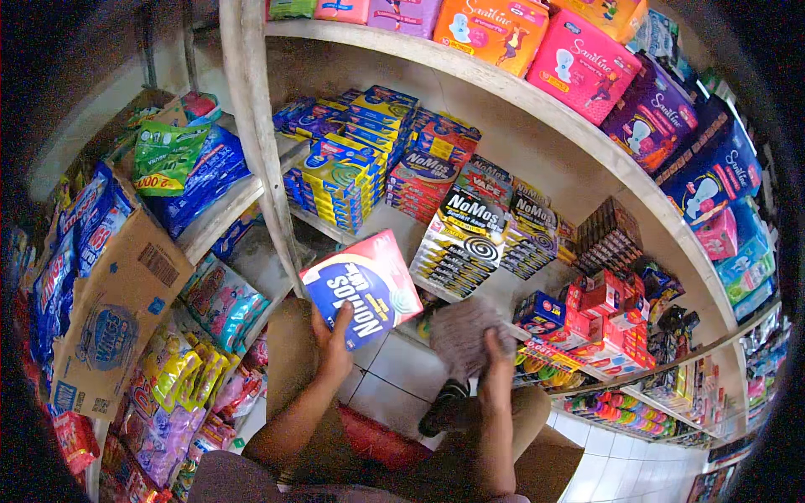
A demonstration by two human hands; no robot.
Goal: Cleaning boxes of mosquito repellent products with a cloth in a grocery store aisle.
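My left hand (334, 342) grips a blue and pink NoMos mosquito-coil box (371, 283) by its lower edge, with the printed face turned up. The box is held tilted in front of the shelf. In my right hand (500, 352) is a grey-brown cloth (459, 333), bunched and slightly blurred; the fingers behind it are mostly hidden. Just beyond the cloth, on the shelf, rises a stack of black and white NoMos boxes (462, 251). Red NoMos boxes (415, 182) and blue-yellow coil boxes (339, 182) are stacked further left.
A wooden post (251, 113) stands at the shelf's left end. Sanitary pad packs (494, 31) line the shelf above. Red boxes (610, 320) sit to the right. An open cardboard carton (119, 314) and plastic packets (223, 302) crowd the left, over a tiled floor (402, 364).
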